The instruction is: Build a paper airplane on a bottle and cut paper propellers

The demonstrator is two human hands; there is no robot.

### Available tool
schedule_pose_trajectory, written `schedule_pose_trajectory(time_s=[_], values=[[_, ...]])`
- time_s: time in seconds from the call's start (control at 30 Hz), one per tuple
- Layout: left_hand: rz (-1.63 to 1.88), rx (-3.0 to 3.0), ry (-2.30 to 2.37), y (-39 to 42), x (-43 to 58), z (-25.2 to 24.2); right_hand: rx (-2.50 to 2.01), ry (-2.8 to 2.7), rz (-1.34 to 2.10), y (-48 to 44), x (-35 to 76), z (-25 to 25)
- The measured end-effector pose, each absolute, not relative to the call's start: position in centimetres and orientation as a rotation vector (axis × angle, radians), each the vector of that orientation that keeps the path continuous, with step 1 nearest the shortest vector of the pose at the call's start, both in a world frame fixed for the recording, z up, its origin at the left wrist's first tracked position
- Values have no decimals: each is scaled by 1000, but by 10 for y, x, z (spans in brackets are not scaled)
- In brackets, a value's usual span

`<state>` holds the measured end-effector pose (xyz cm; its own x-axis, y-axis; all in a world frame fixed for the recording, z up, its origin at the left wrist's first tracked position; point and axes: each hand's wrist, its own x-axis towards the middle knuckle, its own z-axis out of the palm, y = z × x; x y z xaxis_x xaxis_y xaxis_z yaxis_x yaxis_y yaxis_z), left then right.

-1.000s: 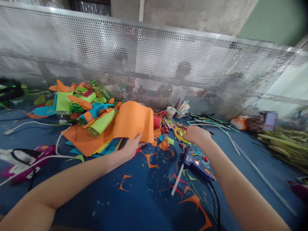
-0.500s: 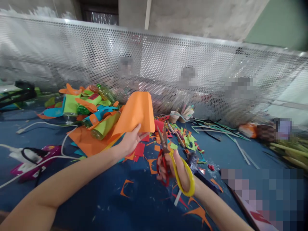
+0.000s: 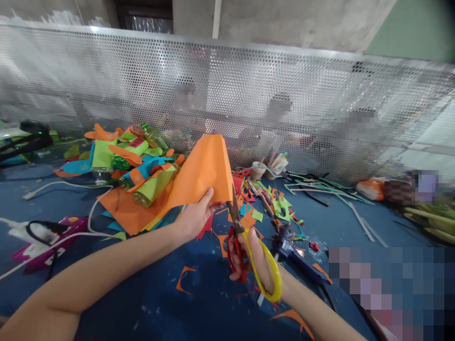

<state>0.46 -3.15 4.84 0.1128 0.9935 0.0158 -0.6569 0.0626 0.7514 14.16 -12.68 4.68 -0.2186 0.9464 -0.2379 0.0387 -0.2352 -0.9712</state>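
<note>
My left hand point(image 3: 195, 215) pinches the lower edge of an orange paper sheet point(image 3: 202, 168), which stands up in a curve above the table. My right hand point(image 3: 254, 255) is closed in the handles of a pair of scissors point(image 3: 235, 215), one handle red and the other yellow. The blades meet the sheet's lower right corner; part of them is hidden by the paper. Under and behind my hands lie scattered paper scraps point(image 3: 258, 216) in several colours.
Paper-wrapped plastic bottles point(image 3: 151, 189) are heaped at left, by a purple power strip point(image 3: 53, 241) with white cords. A blue glue gun point(image 3: 302, 263) lies right of my right hand. Cups of markers point(image 3: 277, 166) stand before a perforated metal screen point(image 3: 234, 85); people are behind it.
The scissors have come up to the orange sheet, and their blades are now at its right corner and closer together. My left hand has shifted slightly right and down with the sheet.
</note>
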Motion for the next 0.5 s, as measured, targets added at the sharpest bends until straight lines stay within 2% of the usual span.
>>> schedule_pose_trajectory(time_s=[0.5], values=[[1302, 741, 566, -50, 11, 42, -1281, -1326, 1481, -129, 142, 50]])
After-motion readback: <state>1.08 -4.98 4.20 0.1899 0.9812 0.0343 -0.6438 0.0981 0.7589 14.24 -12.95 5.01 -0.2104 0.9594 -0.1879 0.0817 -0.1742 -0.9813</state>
